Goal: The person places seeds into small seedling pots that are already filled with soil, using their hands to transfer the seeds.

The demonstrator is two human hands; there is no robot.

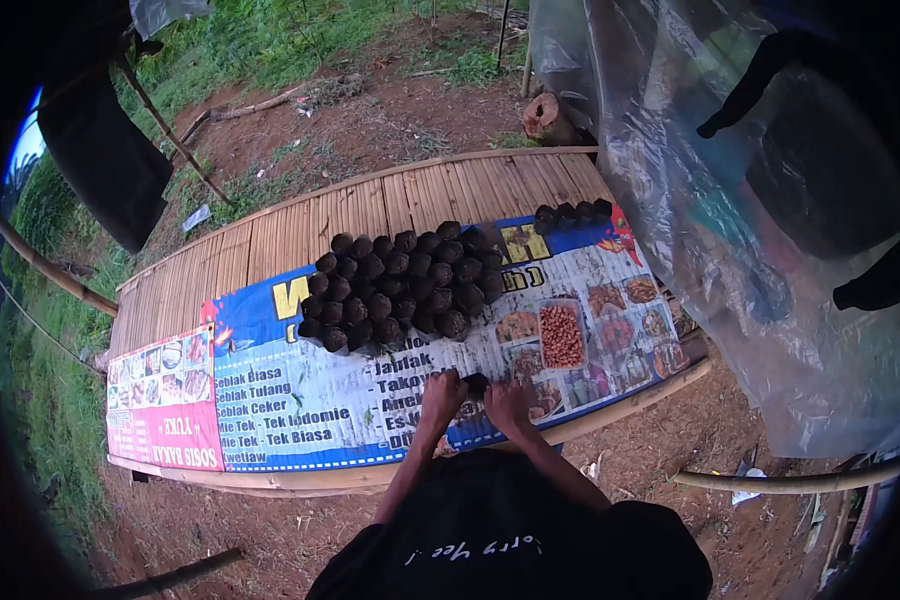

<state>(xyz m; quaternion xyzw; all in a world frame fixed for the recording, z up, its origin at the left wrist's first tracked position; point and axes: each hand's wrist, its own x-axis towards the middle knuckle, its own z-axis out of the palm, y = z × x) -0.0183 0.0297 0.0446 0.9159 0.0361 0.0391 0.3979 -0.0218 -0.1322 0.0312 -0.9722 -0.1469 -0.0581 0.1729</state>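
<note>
My left hand (444, 398) and my right hand (508, 403) are close together over the near edge of the printed banner (300, 400). Between them is a small black bag (477, 384), its top hard to make out. The fingers of both hands are curled in at its sides. Beyond my hands stands a large cluster of dark, soil-filled bags (400, 285), packed side by side. To the right of the cluster, a clear tray of reddish-brown seeds (562, 336) rests on the banner.
The banner covers part of a bamboo-slat table (370, 205). Several more dark bags (568, 213) sit at its far right. Clear plastic sheeting (670, 200) hangs on the right, and a cut log (548, 118) lies behind the table. Bamboo poles (55, 268) stand at the left.
</note>
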